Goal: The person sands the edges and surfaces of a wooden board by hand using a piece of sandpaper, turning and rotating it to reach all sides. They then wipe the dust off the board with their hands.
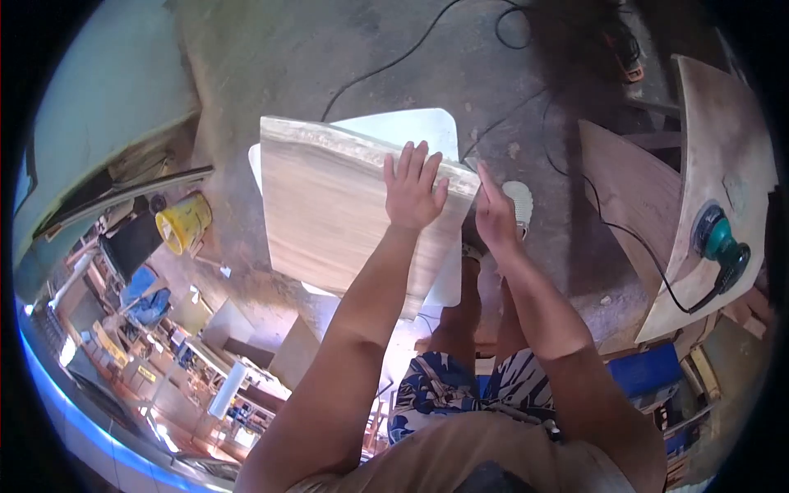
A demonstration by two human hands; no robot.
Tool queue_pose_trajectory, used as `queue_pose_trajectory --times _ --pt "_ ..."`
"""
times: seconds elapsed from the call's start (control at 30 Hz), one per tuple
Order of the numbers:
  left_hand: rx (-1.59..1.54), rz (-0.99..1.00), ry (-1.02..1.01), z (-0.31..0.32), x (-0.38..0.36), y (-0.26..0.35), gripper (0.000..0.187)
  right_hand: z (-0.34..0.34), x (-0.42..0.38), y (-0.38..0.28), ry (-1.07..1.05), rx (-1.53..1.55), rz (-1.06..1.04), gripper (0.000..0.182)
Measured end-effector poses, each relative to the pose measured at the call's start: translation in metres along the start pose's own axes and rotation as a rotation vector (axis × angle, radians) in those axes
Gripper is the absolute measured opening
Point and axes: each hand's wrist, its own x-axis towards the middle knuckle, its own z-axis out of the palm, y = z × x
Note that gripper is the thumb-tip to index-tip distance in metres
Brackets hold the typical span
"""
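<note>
A wooden slab point(329, 209) with a rough, pale live edge leans tilted over a white surface point(411, 127) that looks like a stool or table top. My left hand point(415, 187) lies on the slab near its live edge, fingers spread and flat. At the slab's right corner, my right hand point(496, 215) rests against the edge with its fingers stretched out. The far side of that hand's contact is partly hidden.
A green sander point(722, 242) with a black cord sits on another wooden board point(670, 283) at the right. A yellow bucket point(182, 222) stands at the left. Black cable point(386, 66) runs across the concrete floor. A light shoe point(518, 204) shows beside my right hand.
</note>
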Motion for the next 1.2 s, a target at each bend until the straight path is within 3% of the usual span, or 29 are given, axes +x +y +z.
queue_pose_trajectory --times 0.07,0.13,0.17,0.23,0.4,0.5,0.53,0.63,0.67,0.77,0.9,1.2 --pt "-0.009 0.005 -0.014 0.0 0.006 0.0 0.045 0.0 0.009 0.001 -0.004 0.006 0.017 0.043" --pt "0.003 0.006 -0.018 -0.001 0.004 0.002 0.045 -0.002 0.018 0.006 -0.243 0.029 0.332 0.047" --pt "0.002 0.005 -0.018 -0.001 0.003 0.001 0.045 0.0 0.015 0.006 -0.242 0.037 0.328 0.047" --pt "-0.005 0.016 -0.004 0.001 0.006 -0.001 0.047 -0.001 0.005 0.005 -0.067 -0.019 0.076 0.048" --pt "-0.016 0.019 -0.012 0.001 0.006 0.0 0.044 0.005 0.007 0.016 -0.112 -0.104 0.152 0.042" --pt "0.002 -0.002 0.001 0.004 0.006 0.0 0.047 -0.006 0.001 0.0 -0.026 -0.013 -0.065 0.046" --pt "-0.009 -0.001 -0.01 0.003 0.002 0.001 0.047 -0.005 -0.002 0.001 -0.027 -0.021 -0.052 0.046" --pt "0.017 -0.035 -0.002 0.003 0.006 0.001 0.052 -0.001 0.015 0.004 -0.24 0.053 0.325 0.046" --pt "0.007 -0.027 -0.006 0.002 0.002 0.002 0.052 -0.003 0.01 0.002 -0.231 0.046 0.333 0.046" --pt "0.012 -0.038 -0.001 0.005 0.005 0.001 0.051 -0.002 -0.001 0.004 -0.058 0.037 0.06 0.047" --pt "0.015 -0.03 -0.011 0.003 0.006 0.001 0.049 0.002 0.011 0.008 -0.152 0.062 0.217 0.043" --pt "0.034 -0.01 0.036 0.005 0.007 0.003 0.048 0.004 0.012 0.013 -0.022 0.103 0.051 0.04"
